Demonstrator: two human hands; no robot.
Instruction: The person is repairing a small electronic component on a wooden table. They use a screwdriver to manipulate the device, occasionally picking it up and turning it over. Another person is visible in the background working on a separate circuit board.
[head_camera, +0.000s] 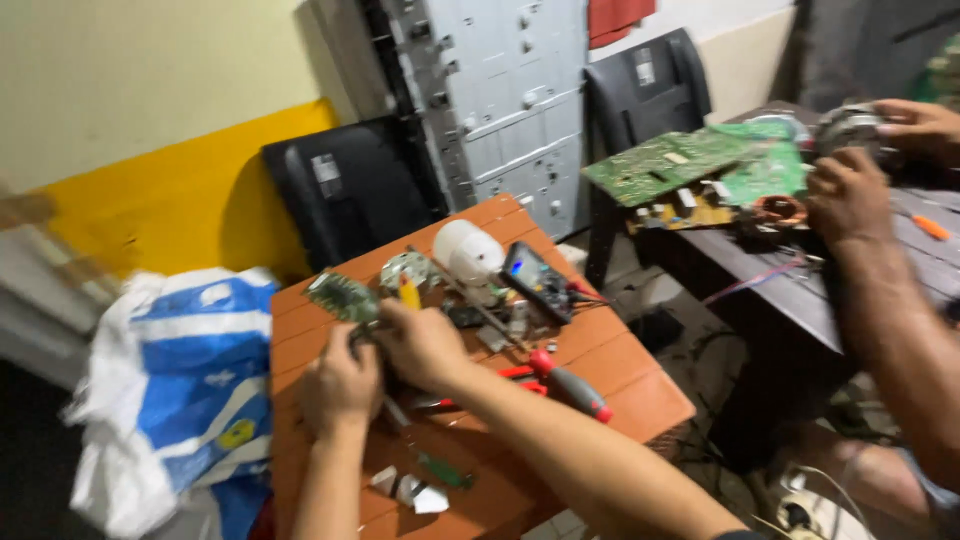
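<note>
My left hand and my right hand are pressed together over a small dark part on the orange-brown table. Both hands are closed on it, and most of it is hidden under my fingers. A small green circuit board lies just beyond my left hand. Right past my right hand's fingers a yellow tool handle sticks up; motion blur hides whether I touch it.
The table also holds a white cylinder, a multimeter, a red-and-grey screwdriver, a green-handled tool and paper scraps. A blue-and-white sack lies left. At right, a co-worker's hands handle a motor beside green circuit boards.
</note>
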